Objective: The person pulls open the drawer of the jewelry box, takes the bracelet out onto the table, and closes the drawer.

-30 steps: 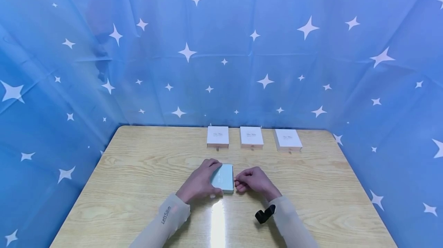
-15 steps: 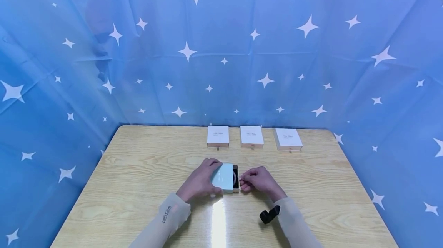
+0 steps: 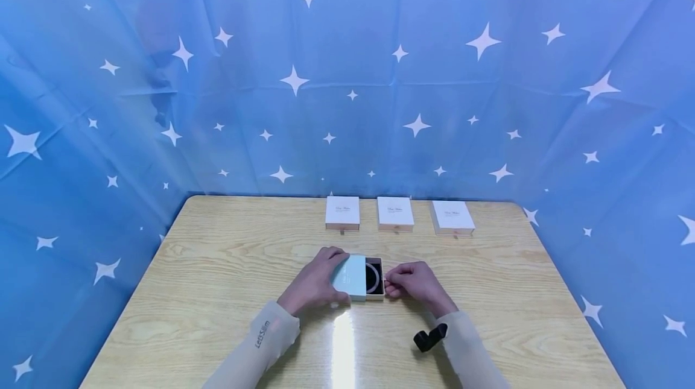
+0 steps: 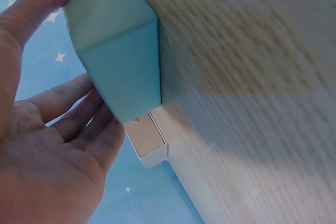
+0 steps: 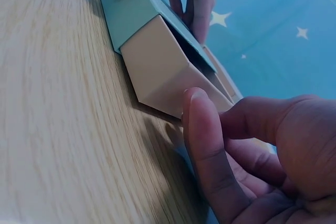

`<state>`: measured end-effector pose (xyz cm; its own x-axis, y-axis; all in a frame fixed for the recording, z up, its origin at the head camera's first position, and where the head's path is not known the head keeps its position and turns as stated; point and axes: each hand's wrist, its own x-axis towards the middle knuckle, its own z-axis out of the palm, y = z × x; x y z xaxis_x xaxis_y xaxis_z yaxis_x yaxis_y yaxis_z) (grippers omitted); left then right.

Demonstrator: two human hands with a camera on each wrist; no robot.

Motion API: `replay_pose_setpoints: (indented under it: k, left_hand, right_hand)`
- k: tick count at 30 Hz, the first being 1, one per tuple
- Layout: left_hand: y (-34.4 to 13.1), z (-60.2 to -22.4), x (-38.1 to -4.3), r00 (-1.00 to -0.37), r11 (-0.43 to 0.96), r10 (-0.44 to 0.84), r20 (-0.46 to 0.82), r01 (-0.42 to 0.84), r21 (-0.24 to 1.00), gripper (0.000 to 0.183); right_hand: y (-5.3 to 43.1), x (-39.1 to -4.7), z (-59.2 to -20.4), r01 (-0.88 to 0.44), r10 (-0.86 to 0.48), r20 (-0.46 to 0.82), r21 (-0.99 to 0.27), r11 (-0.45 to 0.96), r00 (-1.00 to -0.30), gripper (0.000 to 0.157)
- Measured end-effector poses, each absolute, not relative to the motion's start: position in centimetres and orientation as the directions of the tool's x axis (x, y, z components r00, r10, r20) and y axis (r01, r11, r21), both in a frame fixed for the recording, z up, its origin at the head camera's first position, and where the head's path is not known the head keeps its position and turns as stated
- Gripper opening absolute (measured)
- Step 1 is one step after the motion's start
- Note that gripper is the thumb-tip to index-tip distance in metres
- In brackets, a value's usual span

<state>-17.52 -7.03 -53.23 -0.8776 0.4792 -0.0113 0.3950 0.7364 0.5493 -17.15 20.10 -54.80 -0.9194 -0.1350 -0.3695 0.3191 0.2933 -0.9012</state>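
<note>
A mint-green drawer-style jewelry box (image 3: 349,278) lies flat on the table. My left hand (image 3: 317,281) grips its outer sleeve (image 4: 118,66) from the left, thumb on the near side and fingers on the far side. The pale drawer (image 5: 157,61) sticks out partway to the right. On its black lining, a pale ring-shaped bangle (image 3: 377,278) shows, its left part covered by the sleeve. My right hand (image 3: 415,283) pinches with thumb and index finger at the drawer's front; what lies between the fingertips is hidden.
Three white boxes with small front tabs stand along the table's back edge: a left one (image 3: 342,211), a middle one (image 3: 395,211) and a right one (image 3: 453,216). Behind the wooden table (image 3: 228,256) hangs a blue star-patterned curtain (image 3: 369,33). A black device (image 3: 431,338) sits at my right wrist.
The drawer has slid rightward out of the sleeve along with my right hand, and the bangle has come into sight. My left hand has stayed in place on the sleeve.
</note>
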Motion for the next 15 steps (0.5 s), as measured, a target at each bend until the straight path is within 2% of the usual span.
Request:
replay_pose_setpoints:
  k: [15]
  left_hand:
    - [-7.1,-53.1,-17.5,-0.878,0.735,0.478,-0.014,0.391,0.554,0.096]
  right_hand:
    - [21.7,-17.1,-55.1,0.339,-0.102,-0.376,-0.903,0.265,-0.921,0.018]
